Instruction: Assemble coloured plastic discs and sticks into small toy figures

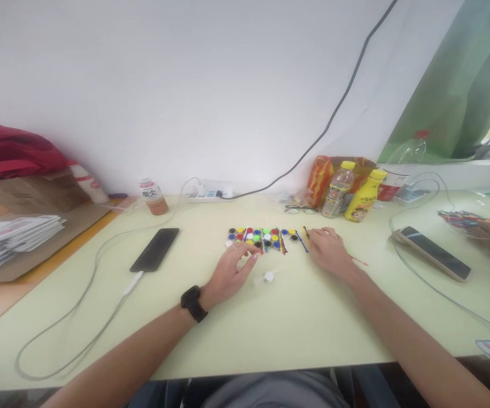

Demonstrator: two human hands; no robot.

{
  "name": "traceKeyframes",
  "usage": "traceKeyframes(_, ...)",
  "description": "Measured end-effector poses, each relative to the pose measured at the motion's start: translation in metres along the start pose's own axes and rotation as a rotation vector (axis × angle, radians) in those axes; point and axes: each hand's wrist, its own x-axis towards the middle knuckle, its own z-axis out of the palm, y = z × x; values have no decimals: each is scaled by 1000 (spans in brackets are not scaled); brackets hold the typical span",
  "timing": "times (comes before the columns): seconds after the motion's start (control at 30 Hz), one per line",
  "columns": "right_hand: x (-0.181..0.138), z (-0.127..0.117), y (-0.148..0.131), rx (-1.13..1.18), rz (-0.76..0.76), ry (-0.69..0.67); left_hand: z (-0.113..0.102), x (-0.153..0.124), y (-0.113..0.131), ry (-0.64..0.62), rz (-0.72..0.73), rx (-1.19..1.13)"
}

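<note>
Small round coloured pots with lids lie in short rows at the middle of the table, with thin coloured sticks laid between them. My left hand reaches over the front left of these rows, thumb and index finger apart, with nothing seen in it. A lone white-topped piece sits in front of the rows, apart from my fingers. At the right end, my right hand has its bent fingers on a thin yellow stick. A blue stick lies just left of it. A red stick shows beyond my right wrist.
A phone on a cable and a drink bottle stand left. Glasses, a yellow bottle and a clear bottle are at the back. Another phone and another person's hand by a colourful pile are right.
</note>
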Motion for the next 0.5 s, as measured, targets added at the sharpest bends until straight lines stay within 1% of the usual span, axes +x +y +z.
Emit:
traceKeyframes(0.3, -3, -4, -10, 28, 4, -121, 0, 1, -1, -8, -14, -15)
traceKeyframes(0.5, -2, -5, -11, 38, 11, -117, 2, 0, -4, -1, -24, -13)
